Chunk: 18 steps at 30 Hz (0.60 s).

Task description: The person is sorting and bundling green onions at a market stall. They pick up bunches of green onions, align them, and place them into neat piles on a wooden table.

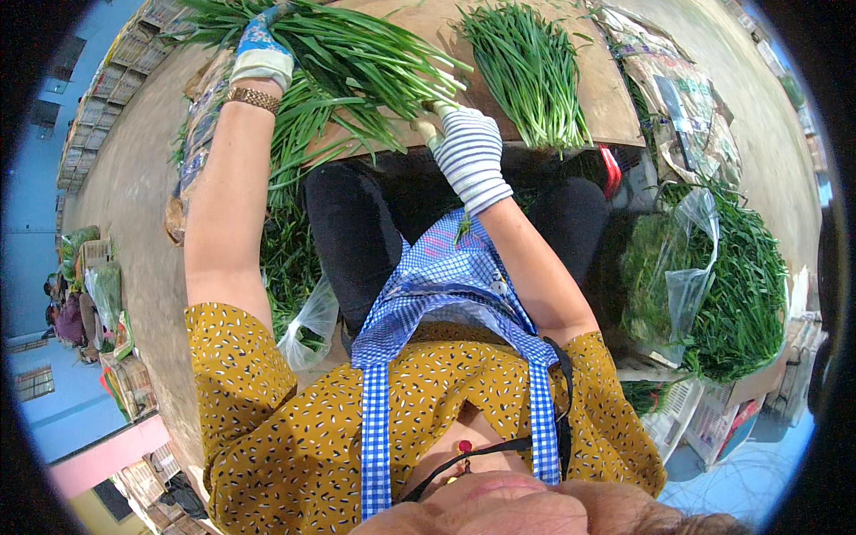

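My left hand, in a blue patterned glove with a pale cuff, grips a bunch of garlic chives by its leafy part. The pale stem ends point right. At those ends is my right hand, in a white glove with dark stripes, its thumb and forefinger close to the stems. Whether they pinch a stem cannot be made out. Loose garlic chives hang over the board's edge below the bunch. A neat pile of garlic chives lies on the brown board, stem ends towards me.
Right of my knees, more greens stand beside a clear plastic bag. Woven sacks bearing a dark flat object flank the board. At left are another clear bag and stacked crates. People sit farther off.
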{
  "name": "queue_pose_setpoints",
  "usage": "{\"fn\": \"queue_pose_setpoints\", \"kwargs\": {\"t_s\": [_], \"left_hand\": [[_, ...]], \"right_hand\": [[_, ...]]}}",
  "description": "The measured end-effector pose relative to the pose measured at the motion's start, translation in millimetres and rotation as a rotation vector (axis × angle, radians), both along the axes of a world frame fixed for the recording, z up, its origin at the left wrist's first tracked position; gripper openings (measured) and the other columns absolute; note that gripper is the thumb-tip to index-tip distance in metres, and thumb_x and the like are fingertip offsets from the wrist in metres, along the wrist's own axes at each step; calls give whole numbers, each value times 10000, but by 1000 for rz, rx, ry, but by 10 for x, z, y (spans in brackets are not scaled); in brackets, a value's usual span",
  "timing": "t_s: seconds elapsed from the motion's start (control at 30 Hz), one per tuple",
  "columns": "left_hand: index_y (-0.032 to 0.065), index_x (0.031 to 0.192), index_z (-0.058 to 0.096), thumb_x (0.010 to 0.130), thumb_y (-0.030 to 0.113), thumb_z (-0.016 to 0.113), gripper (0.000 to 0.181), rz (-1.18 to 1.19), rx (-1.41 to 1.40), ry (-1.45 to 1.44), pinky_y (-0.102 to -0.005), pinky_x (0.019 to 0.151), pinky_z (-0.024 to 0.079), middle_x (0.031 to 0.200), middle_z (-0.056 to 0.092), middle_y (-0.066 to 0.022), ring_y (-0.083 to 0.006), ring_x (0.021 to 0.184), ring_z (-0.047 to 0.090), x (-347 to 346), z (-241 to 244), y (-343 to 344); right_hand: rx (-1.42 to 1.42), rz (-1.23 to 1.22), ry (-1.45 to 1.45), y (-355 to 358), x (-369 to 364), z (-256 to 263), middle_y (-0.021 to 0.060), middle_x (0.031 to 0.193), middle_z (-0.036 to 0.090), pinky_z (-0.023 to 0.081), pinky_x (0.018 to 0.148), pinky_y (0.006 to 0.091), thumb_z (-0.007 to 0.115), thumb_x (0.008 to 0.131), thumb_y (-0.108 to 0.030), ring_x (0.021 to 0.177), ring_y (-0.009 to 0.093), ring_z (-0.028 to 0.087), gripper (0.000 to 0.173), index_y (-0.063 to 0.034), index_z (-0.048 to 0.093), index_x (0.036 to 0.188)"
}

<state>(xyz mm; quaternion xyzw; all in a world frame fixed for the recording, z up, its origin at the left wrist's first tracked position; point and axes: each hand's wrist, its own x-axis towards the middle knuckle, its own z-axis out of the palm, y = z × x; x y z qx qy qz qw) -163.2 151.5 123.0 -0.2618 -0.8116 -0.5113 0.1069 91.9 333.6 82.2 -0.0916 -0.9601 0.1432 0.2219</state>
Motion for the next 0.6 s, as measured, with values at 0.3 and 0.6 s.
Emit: {"fn": "queue_pose_setpoints", "kwargs": {"t_s": [0.3,0.6], "left_hand": [[33,1004,552,792,0,441,242,-172,930,-753,-367,852,431,1022,574,-124,-243,921,538,-128,124,129],[39,1106,492,728,-126,447,415,-46,104,-13,-326,835,447,1105,524,-121,-201,937,528,425,344,149]], "right_hand": [[-182,-38,66,106,-95,-138,152,821,602,444,675,383,590,707,-349,759,289,575,348,-80,615,924],[-1472,183,274,131,-258,-372,78,940,607,422,774,304,606,741,-218,822,175,556,306,-31,588,981]]}}
